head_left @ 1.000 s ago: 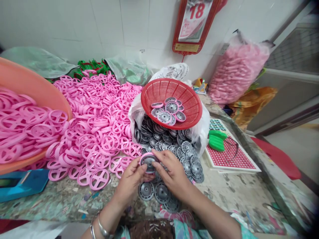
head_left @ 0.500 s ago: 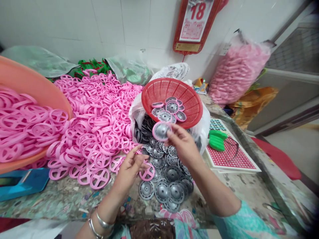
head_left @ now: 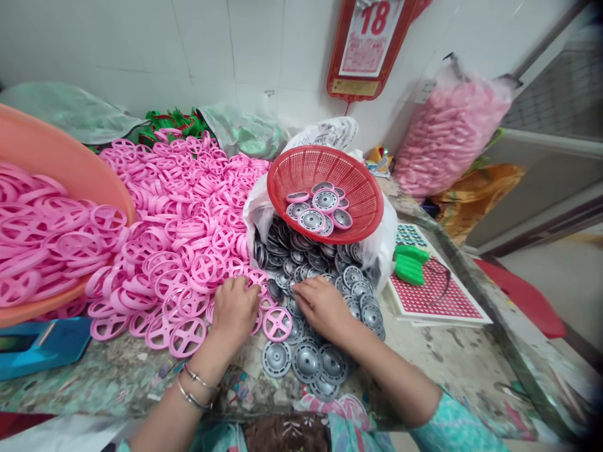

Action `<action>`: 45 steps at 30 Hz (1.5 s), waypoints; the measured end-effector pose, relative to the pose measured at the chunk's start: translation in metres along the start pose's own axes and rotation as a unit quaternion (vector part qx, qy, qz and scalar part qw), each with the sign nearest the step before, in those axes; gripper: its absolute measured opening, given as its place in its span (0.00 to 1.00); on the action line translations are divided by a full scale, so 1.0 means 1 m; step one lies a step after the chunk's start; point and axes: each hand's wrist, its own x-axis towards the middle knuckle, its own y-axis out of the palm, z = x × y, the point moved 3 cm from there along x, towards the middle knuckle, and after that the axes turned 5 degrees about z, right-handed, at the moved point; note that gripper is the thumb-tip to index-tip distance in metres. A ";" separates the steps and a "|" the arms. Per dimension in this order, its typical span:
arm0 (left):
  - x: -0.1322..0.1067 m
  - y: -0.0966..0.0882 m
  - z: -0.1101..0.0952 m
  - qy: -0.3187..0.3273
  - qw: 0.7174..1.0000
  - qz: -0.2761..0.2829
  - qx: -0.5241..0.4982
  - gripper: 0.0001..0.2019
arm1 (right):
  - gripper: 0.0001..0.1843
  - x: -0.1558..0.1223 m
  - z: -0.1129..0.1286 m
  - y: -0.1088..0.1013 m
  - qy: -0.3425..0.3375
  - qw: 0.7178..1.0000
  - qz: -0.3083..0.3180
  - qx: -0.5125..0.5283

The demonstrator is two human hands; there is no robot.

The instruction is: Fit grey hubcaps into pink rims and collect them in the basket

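My left hand (head_left: 234,309) rests palm down on the near edge of the heap of pink spoked wheels (head_left: 188,213), its fingers curled over one pink wheel. Just right of it lies a single pink wheel (head_left: 277,323). My right hand (head_left: 321,306) is down on the pile of grey hub discs (head_left: 306,361), fingers pressed together on a disc. The discs spill out of a white plastic bag (head_left: 385,242). A red mesh basket (head_left: 325,166) sits on top of that bag and holds several grey discs fitted into pink rims (head_left: 325,201).
An orange basin (head_left: 56,160) full of pink wheels stands at the left, a blue case (head_left: 44,345) in front of it. A red patterned card (head_left: 436,298) with a green part (head_left: 409,263) lies to the right. A clear sack of pink parts (head_left: 447,135) leans by the wall.
My right hand, which held a pink-rimmed disc up by the basket, has come down onto the grey discs without it. My left hand has moved forward onto the pink wheels.
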 end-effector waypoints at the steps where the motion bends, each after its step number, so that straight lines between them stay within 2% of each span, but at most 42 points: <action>1: 0.003 0.001 -0.003 0.003 1.000 0.004 0.014 0.12 | 0.13 0.002 0.003 0.003 0.005 1.000 0.009 -0.022; 4: 0.007 0.008 -0.006 0.001 1.000 0.001 0.022 0.13 | 0.16 0.011 0.019 0.011 0.013 0.996 0.001 -0.083; 7: 0.007 0.016 0.001 0.006 1.000 -0.011 -0.023 0.13 | 0.16 0.023 0.029 0.023 0.019 0.993 -0.015 -0.119; 10: 0.002 0.018 0.014 0.010 0.987 -0.060 -0.147 0.10 | 0.12 0.031 0.028 0.030 0.014 0.993 -0.030 -0.114; 12: -0.001 0.013 0.023 -0.029 0.950 -0.115 -0.288 0.07 | 0.12 0.030 0.025 0.028 0.005 0.994 -0.065 -0.083; 13: -0.003 0.011 0.026 -0.067 0.913 -0.135 -0.378 0.06 | 0.13 0.028 0.023 0.025 -0.003 0.994 -0.093 -0.063; 14: -0.004 0.010 0.028 -0.111 0.859 -0.143 -0.479 0.06 | 0.13 0.025 0.022 0.021 -0.018 0.991 -0.124 -0.044; 15: -0.004 0.009 0.028 -0.154 0.787 -0.137 -0.582 0.07 | 0.15 0.021 0.022 0.017 -0.038 0.986 -0.156 -0.033; 16: -0.004 0.008 0.025 -0.188 0.703 -0.114 -0.676 0.08 | 0.16 0.017 0.023 0.013 -0.064 0.980 -0.186 -0.031; 18: -0.003 0.006 0.011 -0.216 0.543 -0.044 -0.810 0.10 | 0.18 0.010 0.027 0.008 -0.117 0.966 -0.225 -0.052; 19: -0.003 0.004 0.004 -0.217 0.483 -0.013 -0.848 0.10 | 0.19 0.007 0.029 0.007 -0.139 0.961 -0.229 -0.065; 20: -0.003 0.002 -0.002 -0.213 0.440 0.012 -0.872 0.09 | 0.19 0.005 0.031 0.006 -0.155 0.959 -0.225 -0.073; 21: -0.003 0.001 -0.007 -0.207 0.412 0.031 -0.887 0.08 | 0.18 0.003 0.033 0.006 -0.164 0.960 -0.214 -0.075; 24: -0.006 0.001 -0.015 -0.192 0.353 0.056 -0.914 0.05 | 0.21 0.000 0.037 0.002 -0.159 0.970 -0.179 -0.047; 27: -0.009 0.001 -0.020 -0.191 0.304 0.078 -0.930 0.05 | 0.20 -0.002 0.041 -0.010 -0.143 0.974 -0.174 0.024; 29: -0.009 -0.005 -0.024 -0.184 0.293 0.089 -0.934 0.05 | 0.17 -0.002 0.042 -0.021 -0.137 0.966 -0.189 0.110; 30: -0.009 -0.009 -0.026 -0.177 0.297 0.092 -0.934 0.05 | 0.16 -0.002 0.041 -0.027 -0.124 0.959 -0.198 0.162; 32: -0.008 -0.019 -0.030 -0.154 0.318 0.095 -0.931 0.05 | 0.16 0.000 0.037 -0.036 -0.066 0.937 -0.211 0.272; 34: -0.007 -0.029 -0.034 -0.131 0.348 0.096 -0.923 0.05 | 0.19 0.003 0.030 -0.041 0.006 0.900 -0.204 0.385; 37: -0.007 -0.039 -0.040 -0.098 0.411 0.091 -0.902 0.09 | 0.17 0.005 0.021 -0.041 0.071 0.838 -0.164 0.516; 39: -0.008 -0.041 -0.044 -0.074 0.468 0.089 -0.876 0.14 | 0.16 0.006 0.018 -0.041 0.091 0.818 -0.146 0.549; 42: -0.009 -0.041 -0.046 -0.056 0.544 0.076 -0.834 0.17 | 0.17 0.004 0.018 -0.041 0.093 0.816 -0.130 0.556; 45: -0.009 -0.041 -0.045 -0.058 0.596 0.037 -0.800 0.17 | 0.17 0.004 0.021 -0.041 0.079 0.836 -0.122 0.529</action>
